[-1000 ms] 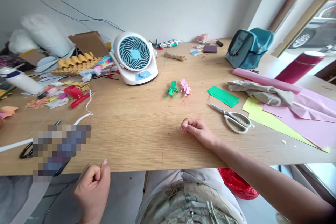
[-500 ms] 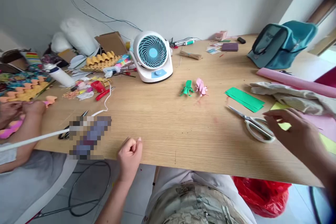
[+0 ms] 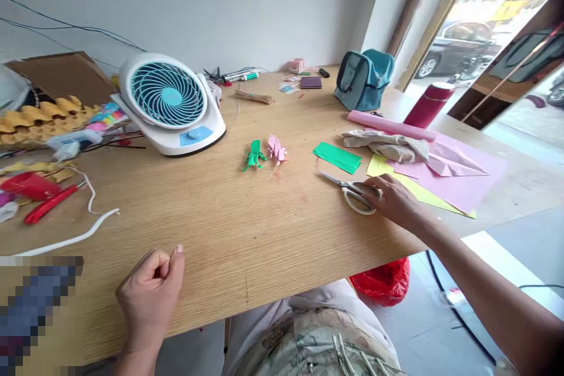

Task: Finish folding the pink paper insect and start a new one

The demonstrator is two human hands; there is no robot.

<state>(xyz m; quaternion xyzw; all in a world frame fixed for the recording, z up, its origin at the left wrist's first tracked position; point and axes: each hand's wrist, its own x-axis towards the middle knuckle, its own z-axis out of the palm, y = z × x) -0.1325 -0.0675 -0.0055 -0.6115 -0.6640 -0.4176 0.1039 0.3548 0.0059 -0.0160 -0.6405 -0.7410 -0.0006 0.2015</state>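
My right hand [image 3: 392,197] has its fingers closed on the handle loops of the white-handled scissors [image 3: 356,192], which lie on the table with the blades pointing left and away. My left hand [image 3: 152,288] rests as a loose fist near the front edge, with nothing visible in it. Beyond the scissors lie green paper strips [image 3: 337,157]. A folded green paper figure [image 3: 254,154] and a folded pink paper figure [image 3: 277,150] stand side by side in the middle of the wooden table [image 3: 220,211].
On the right are yellow paper [image 3: 414,188], pink paper [image 3: 480,173], a grey glove-like cloth [image 3: 388,145], a red bottle [image 3: 428,104] and a teal bag [image 3: 365,78]. A white fan [image 3: 171,100] stands left of the figures. Below the edge hangs a red plastic bag [image 3: 383,283].
The view has swung to the right, bringing the red bottle and doorway into sight. My right hand has come down onto the scissors' handles. My left hand stays in a fist.
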